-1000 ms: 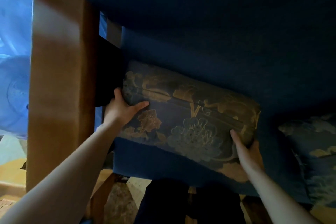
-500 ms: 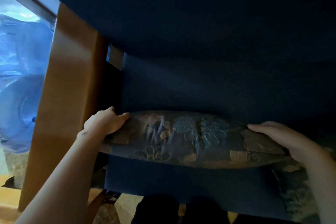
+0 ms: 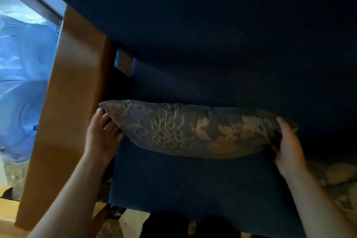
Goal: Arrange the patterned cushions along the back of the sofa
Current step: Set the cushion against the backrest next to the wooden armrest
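Note:
A patterned cushion (image 3: 185,131), dark with gold and pale blue flowers, stands on its long edge on the dark blue sofa seat (image 3: 193,183), close to the sofa's back (image 3: 212,44). My left hand (image 3: 103,133) grips its left corner by the wooden armrest. My right hand (image 3: 287,143) holds its right end. A second patterned cushion (image 3: 336,185) lies on the seat at the lower right, partly cut off by the frame.
A wide brown wooden armrest (image 3: 63,106) borders the seat on the left. Beyond it lies bluish plastic sheeting (image 3: 21,83). A patterned rug and floor (image 3: 133,222) show below the seat's front edge.
The cushion was turned from lying flat with its face toward me to standing on its edge against the back. Both hands shifted to its two ends.

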